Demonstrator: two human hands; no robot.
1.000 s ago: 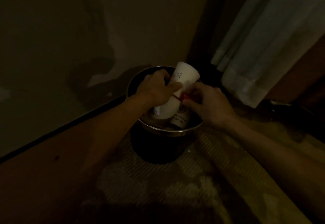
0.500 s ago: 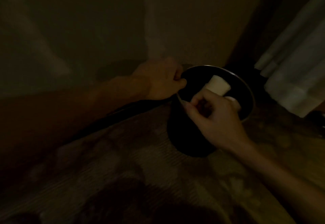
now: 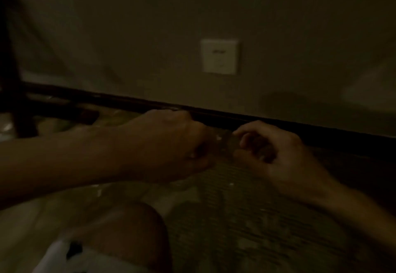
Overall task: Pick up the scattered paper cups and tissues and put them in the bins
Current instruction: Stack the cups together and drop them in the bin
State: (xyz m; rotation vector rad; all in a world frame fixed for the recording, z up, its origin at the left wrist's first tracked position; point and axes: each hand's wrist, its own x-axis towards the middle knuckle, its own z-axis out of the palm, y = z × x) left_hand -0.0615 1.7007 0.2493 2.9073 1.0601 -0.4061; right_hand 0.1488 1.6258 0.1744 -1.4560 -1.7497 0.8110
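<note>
Dark, blurred head view. Left hand (image 3: 171, 144) and right hand (image 3: 280, 157) hang low over patterned carpet (image 3: 246, 219), fingertips nearly meeting. On both hands the fingers are curled inward, and on the right hand the index tip and thumb are close together with a small gap. A faint pale smear (image 3: 221, 141) sits between the two hands; cannot tell if it is a tissue, or if either hand pinches it. Where the task's litter and its bins are cannot be told from this view.

A dark baseboard (image 3: 321, 127) runs just behind both hands. A white wall socket (image 3: 219, 56) is above and between them on the wall (image 3: 128, 26). A dark furniture leg (image 3: 12, 84) stands far to the left of the left hand. The person's bare knee (image 3: 132, 232) is below the left hand, with a white garment (image 3: 90, 260) under it. A small pale speck (image 3: 231, 184) lies on the carpet below the right hand.
</note>
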